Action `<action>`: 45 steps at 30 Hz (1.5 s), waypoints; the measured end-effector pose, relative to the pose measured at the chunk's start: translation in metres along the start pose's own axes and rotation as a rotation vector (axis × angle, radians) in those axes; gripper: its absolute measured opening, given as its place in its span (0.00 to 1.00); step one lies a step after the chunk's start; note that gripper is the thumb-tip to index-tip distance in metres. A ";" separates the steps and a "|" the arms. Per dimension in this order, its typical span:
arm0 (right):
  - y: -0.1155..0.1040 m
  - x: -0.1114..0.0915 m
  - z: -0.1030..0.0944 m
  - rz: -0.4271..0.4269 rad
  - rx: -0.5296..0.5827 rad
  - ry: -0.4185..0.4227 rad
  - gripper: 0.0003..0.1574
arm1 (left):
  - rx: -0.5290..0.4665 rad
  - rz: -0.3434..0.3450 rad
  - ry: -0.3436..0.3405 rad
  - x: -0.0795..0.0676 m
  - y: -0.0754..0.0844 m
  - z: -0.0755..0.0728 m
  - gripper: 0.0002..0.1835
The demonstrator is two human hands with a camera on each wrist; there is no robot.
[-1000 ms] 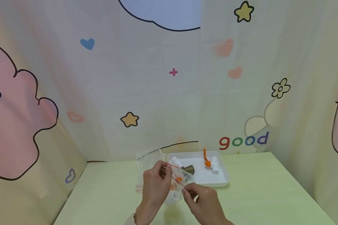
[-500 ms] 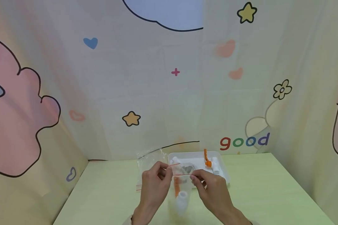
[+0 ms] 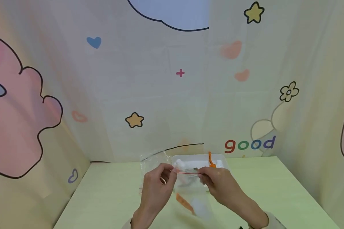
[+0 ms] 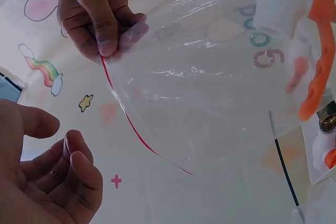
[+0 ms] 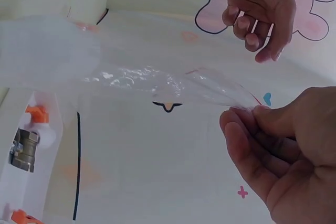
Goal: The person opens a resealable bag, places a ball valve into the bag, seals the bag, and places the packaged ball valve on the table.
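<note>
My right hand pinches a corner of a clear zip bag with a red zip line. From that corner the bag hangs down, holding a white plastic piece and an orange lever handle. In the head view the handle slants, and the white piece looks blurred. My left hand is raised beside the bag's other top end. Both wrist views show its fingers loosely bent and apart from the bag, with nothing between them.
Behind the hands, a white tray holds white fittings, an orange handle and a brass valve. A second clear bag lies left of the tray. A printed curtain stands behind the table.
My right hand has moved up and to the right, drawing the zip line level. The orange handle and white piece have swung lower and right in the bag. The left hand has barely shifted.
</note>
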State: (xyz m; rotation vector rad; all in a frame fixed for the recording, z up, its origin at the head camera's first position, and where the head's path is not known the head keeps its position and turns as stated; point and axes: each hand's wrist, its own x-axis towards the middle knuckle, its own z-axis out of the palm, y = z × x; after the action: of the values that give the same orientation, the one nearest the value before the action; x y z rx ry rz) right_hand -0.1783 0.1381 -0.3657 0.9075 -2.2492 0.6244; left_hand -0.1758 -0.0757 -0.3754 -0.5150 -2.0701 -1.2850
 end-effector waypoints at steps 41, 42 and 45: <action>-0.001 0.006 -0.030 -0.159 0.048 -0.133 0.12 | -0.026 0.157 -0.485 0.004 0.008 0.016 0.01; -0.001 0.006 -0.029 -0.157 0.057 -0.129 0.12 | -0.034 0.147 -0.482 0.003 0.008 0.016 0.01; 0.001 0.006 -0.026 -0.125 0.112 -0.118 0.10 | -0.048 0.116 -0.466 0.002 0.008 0.016 0.03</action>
State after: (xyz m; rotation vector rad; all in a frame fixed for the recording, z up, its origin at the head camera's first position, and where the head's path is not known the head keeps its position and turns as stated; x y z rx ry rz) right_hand -0.1723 0.1525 -0.3437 1.1581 -2.2580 0.6600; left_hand -0.1773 -0.0573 -0.3736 -1.0215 -2.3404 -1.2328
